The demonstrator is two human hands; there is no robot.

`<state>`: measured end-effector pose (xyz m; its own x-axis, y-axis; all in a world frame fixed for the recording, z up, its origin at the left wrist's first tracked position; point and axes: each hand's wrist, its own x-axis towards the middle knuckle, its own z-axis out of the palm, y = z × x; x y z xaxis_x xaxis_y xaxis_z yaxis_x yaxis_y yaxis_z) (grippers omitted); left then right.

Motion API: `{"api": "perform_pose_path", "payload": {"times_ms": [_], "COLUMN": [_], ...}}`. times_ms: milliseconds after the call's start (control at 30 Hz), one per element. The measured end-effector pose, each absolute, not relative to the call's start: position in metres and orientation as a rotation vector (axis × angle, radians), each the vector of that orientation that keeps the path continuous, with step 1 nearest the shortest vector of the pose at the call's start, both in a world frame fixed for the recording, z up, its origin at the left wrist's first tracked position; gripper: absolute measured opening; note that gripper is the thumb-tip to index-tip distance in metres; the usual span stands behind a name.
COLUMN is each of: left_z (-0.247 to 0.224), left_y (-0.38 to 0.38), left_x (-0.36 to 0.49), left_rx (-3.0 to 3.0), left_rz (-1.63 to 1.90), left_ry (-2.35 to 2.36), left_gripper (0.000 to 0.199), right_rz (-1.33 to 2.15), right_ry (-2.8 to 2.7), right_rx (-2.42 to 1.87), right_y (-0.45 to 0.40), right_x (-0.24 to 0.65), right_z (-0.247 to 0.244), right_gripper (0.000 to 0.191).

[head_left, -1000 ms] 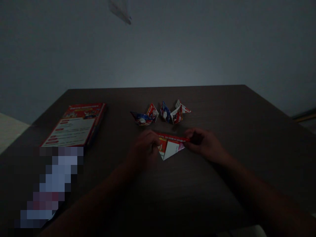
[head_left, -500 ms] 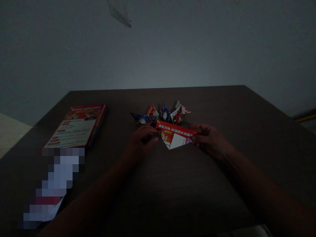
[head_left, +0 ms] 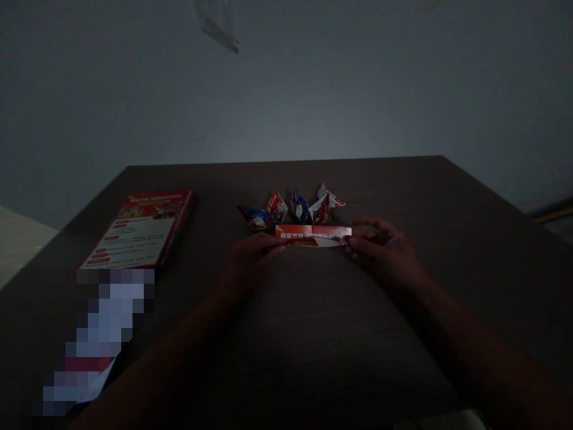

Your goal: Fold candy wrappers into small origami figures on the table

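Note:
A folded flyer (head_left: 313, 235), red with white printed characters and a pale patch, is held between both hands, its broad face tipped so that it looks like a narrow strip. My left hand (head_left: 255, 254) pinches its left end between thumb and fingers. At the right end, my right hand (head_left: 380, 245) grips it with the thumb in front. Just beyond the flyer stand folded paper pieces with pointed tips: a blue and red one (head_left: 262, 214) on the left and a blue, white and red one (head_left: 313, 208) on the right.
A stack of printed flyers (head_left: 138, 239) lies at the left of the dark wooden table (head_left: 313, 334). Nearer me on that side is a pixelated, blurred-out area with a pale object (head_left: 101, 385). A grey wall (head_left: 335, 77) rises behind the table.
The flyer has tilted from showing a downward-pointing triangular face to a thin, level strip. Its left end has shifted slightly left, with both hands still holding it.

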<state>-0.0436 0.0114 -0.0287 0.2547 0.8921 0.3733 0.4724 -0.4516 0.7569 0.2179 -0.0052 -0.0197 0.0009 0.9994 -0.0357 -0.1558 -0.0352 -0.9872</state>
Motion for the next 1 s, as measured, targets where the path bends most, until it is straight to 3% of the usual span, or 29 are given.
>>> {"api": "perform_pose_path", "payload": {"times_ms": [133, 300, 1000], "left_z": [-0.029, -0.027, -0.019], "left_y": [0.012, 0.010, -0.002], "left_x": [-0.044, -0.044, -0.030], "left_rx": [1.967, 1.942, 1.543], "left_rz": [1.168, 1.121, 1.172], "left_ry": [1.250, 1.231, 1.348], "left_gripper": [0.011, 0.014, 0.016], "right_rz": [1.091, 0.939, 1.209], "right_ry": [-1.381, -1.539, -1.154], "right_rx": [-1.278, -1.249, -1.224], "right_y": [-0.012, -0.015, -0.011], "right_x": [0.218, 0.217, 0.209], "right_z": [-0.017, -0.018, -0.026], "right_gripper": [0.019, 0.016, 0.014]}}
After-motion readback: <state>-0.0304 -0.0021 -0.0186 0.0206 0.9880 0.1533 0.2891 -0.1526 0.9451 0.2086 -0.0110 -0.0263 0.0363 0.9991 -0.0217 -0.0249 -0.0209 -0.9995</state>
